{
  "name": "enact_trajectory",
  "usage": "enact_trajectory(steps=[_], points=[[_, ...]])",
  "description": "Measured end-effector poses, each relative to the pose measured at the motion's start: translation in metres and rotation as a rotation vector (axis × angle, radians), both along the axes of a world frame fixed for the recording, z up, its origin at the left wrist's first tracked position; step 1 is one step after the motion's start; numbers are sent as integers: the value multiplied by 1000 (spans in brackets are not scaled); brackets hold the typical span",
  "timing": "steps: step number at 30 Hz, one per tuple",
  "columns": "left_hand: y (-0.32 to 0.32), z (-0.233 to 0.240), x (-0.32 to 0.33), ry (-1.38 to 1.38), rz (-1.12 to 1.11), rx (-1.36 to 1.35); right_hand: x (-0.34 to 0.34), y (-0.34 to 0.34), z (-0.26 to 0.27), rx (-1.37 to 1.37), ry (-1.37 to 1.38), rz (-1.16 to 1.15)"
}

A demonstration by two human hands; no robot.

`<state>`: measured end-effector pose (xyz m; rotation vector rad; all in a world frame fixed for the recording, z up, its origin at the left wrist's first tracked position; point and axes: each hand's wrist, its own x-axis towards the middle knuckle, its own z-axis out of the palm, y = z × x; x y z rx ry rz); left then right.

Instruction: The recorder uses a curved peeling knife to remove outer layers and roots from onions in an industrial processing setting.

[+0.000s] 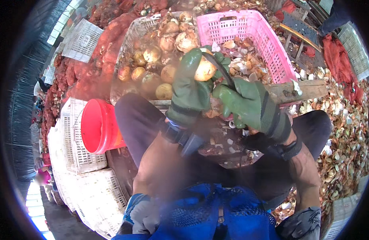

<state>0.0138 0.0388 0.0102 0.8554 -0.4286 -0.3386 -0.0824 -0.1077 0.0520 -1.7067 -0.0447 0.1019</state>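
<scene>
Both my hands wear green coated work gloves with dark-striped cuffs. My left hand (192,87) grips a yellow-brown onion (205,68) in front of the crates. In my right hand (244,102) is a knife with a dark curved blade (219,67), which lies against the onion's right side; its handle is mostly hidden by the glove. Behind my left hand, a worn crate (124,48) holds many onions, some with loose papery skin. Beyond my right hand, a pink plastic crate (267,45) holds onion skins and trimmings (247,60).
A red bucket (96,126) stands left of my knee beside white plastic crates (82,144). Red mesh sacks (109,42) lie at the upper left. A wooden plank (298,91) juts out by the pink crate. Onion scraps (343,150) cover the ground at right. Other people are at the far left and upper right.
</scene>
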Motion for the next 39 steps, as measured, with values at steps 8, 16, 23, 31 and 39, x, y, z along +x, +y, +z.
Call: enact_trajectory(steps=[8,16,23,31,39], points=[[3,14,25,479,77,-316,-3,5,-33,-1085,-864,51],[3,23,21,444,152,-264,-3,24,-3,-393,-311,-99],[-2,17,8,296,120,-323,3,19,-19,-716,-380,-172],[-15,12,-5,199,166,-221,11,9,-14,-852,-258,-229],[-22,27,-6,337,202,-352,-12,16,1,-819,-488,-172]])
